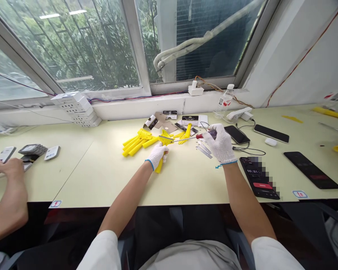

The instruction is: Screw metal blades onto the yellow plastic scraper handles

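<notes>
My left hand [157,155], in a white knit glove, is closed around the handle of a yellow scraper [159,167], whose head points away from me. My right hand [222,144], also gloved, grips a screwdriver [199,137] with a red and dark handle. Its long shaft reaches left to the scraper's head; whether the tip sits in a screw is too small to tell. Several yellow scrapers [135,143] lie to the left of my left hand. Metal blades [204,149] and small screws lie between my hands, close to the right one.
Packaging cards [165,122] lie behind the yellow parts. A bottle [225,99] stands by the window sill. Phones [259,178] and cables are at the right. At the far left, another person's hands [8,167] hold a pale box near grey items [32,149].
</notes>
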Demonstrator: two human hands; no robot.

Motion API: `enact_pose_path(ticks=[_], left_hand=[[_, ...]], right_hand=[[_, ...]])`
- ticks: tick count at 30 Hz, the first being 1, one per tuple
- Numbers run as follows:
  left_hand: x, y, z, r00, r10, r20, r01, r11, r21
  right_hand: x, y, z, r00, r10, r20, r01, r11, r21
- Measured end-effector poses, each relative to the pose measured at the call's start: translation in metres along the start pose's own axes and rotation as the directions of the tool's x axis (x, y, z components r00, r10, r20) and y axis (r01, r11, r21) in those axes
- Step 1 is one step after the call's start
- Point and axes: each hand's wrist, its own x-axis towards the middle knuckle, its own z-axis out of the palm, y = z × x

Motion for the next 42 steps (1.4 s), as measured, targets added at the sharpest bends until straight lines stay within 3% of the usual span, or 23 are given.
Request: enact_pose_path(ticks=[8, 12, 23, 30, 38, 42], left_hand=[[0.001, -0.002, 0.000, 1.000, 0.001, 0.013, -0.001, 1.000, 0.012], [0.002, -0.003, 0.000, 1.000, 0.003, 0.022, -0.003, 1.000, 0.010], [0.002, -0.004, -0.001, 0.999, 0.018, 0.037, -0.018, 1.000, 0.009], [0.002, -0.005, -0.002, 0.999, 0.006, 0.049, -0.006, 1.000, -0.001], [-0.001, -0.003, -0.002, 0.998, 0.016, 0.058, -0.016, 1.000, -0.001], [-0.006, 0.001, -0.001, 0.998, 0.015, 0.057, -0.015, 1.000, -0.009]], right_hand=[[-0.002, -0.007, -0.006, 0.984, -0.147, 0.099, 0.111, 0.948, 0.299], [-0.001, -0.009, -0.008, 0.978, -0.170, 0.120, 0.110, 0.911, 0.397], [0.005, 0.001, -0.010, 0.981, -0.166, 0.099, 0.136, 0.958, 0.253], [0.004, 0.006, -0.011, 0.991, -0.084, 0.105, 0.060, 0.975, 0.214], [0.003, 0.004, -0.007, 1.000, 0.001, -0.009, 0.000, 1.000, 0.031], [0.002, 0.008, -0.007, 0.996, -0.034, 0.077, 0.025, 0.993, 0.113]])
